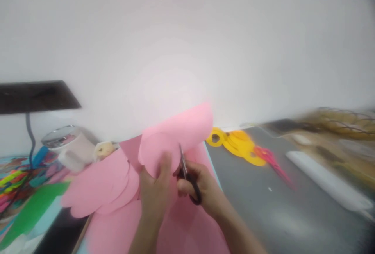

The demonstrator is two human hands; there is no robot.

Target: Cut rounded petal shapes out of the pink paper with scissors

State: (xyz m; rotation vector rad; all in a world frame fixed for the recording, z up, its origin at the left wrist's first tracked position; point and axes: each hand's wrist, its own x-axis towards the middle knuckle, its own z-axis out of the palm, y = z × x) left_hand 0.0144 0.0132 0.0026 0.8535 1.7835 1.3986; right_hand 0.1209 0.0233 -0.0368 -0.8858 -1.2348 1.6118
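My left hand grips a pink paper sheet, its thumb lying on top of the paper. A rounded outline shows on the part of the sheet near that thumb. My right hand is closed around black-handled scissors. The scissor blades point up and away from me, at the right edge of the rounded part. Several pink paper petal shapes lie overlapping to the left. Below my hands spreads more pink paper.
On the grey table at right lie yellow paper pieces, a blurred pink pair of scissors and a white power strip. A white mug with a lid, a green sheet and colourful craft bits sit at left.
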